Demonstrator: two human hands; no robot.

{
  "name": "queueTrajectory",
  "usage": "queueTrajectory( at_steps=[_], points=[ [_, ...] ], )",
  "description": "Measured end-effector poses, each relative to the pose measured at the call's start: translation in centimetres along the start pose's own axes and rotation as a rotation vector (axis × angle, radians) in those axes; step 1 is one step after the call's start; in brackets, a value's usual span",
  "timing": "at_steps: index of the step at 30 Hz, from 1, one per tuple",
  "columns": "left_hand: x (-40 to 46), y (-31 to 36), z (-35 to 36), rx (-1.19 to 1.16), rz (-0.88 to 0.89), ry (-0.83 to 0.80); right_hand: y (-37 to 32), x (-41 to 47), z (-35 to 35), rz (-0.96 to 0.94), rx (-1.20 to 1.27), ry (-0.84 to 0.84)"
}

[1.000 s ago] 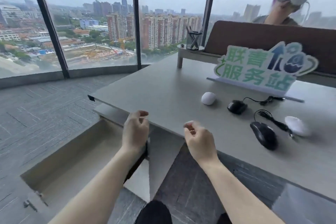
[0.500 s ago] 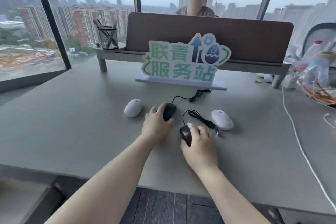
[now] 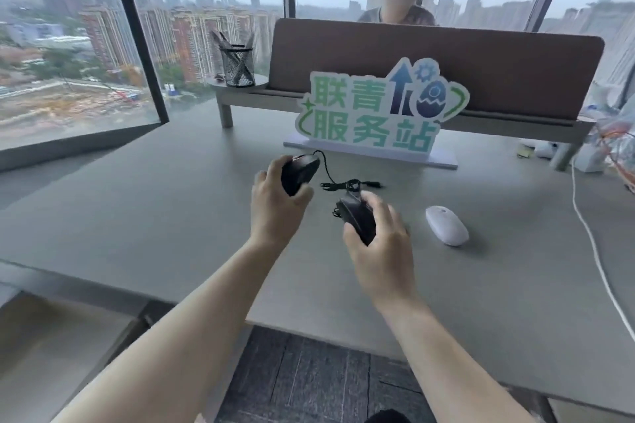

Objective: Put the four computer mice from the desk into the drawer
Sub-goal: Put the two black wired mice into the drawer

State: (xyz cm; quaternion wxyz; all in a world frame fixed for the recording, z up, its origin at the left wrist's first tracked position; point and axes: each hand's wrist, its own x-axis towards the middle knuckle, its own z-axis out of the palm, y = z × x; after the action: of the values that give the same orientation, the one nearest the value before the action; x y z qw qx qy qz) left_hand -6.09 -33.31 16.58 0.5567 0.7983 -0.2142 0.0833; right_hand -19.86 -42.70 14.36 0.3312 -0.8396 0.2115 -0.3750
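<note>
My left hand (image 3: 275, 213) grips a small black wired mouse (image 3: 299, 171), lifted above the grey desk (image 3: 171, 203). My right hand (image 3: 381, 251) grips a second, larger black wired mouse (image 3: 357, 220), also raised. Their black cables (image 3: 343, 185) hang tangled between the two mice. A white mouse (image 3: 446, 225) lies on the desk to the right of my right hand. A second white mouse is not visible; my left hand and arm may cover it. Part of the open drawer (image 3: 51, 354) shows below the desk's front edge at lower left.
A green and white sign (image 3: 374, 113) stands behind the mice. A mesh pen holder (image 3: 237, 65) sits on a raised shelf, with a brown divider panel (image 3: 446, 62) and a person behind it. A white cable (image 3: 591, 244) runs down the desk's right side.
Both hands have closed around the black mice and lifted them off the desk. The left white mouse has gone out of sight. One second ago both hands were at the desk's edge by the drawer.
</note>
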Motion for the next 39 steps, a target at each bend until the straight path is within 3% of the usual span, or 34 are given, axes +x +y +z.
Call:
queueTrajectory(
  at_steps=[5, 10, 19, 27, 32, 39],
  points=[
    [-0.8, 1.9, -11.7, -0.031, 0.095, 0.248, -9.4, -0.6, 1.0, -0.114, 0.300, -0.007],
    [-3.0, 1.8, -23.4, 0.061, 0.147, 0.414, -17.2, -3.4, 4.5, -0.182, 0.523, -0.133],
    [-9.0, -9.4, -33.8, 0.222, -0.082, 0.544, -21.7, -11.2, 17.3, -0.138, 0.564, -0.531],
    [-13.8, -23.5, -34.4, 0.273, -0.497, 0.478, -18.9, -17.0, 29.9, -0.056, 0.240, -0.850],
    [-15.9, -30.2, -32.9, 0.368, -0.804, 0.331, -17.1, -19.2, 35.6, -0.154, -0.211, -1.050],
    [-17.5, -34.5, -30.9, 0.469, -0.947, 0.217, -17.2, -20.7, 39.6, -0.281, -0.524, -1.178]
  ],
)
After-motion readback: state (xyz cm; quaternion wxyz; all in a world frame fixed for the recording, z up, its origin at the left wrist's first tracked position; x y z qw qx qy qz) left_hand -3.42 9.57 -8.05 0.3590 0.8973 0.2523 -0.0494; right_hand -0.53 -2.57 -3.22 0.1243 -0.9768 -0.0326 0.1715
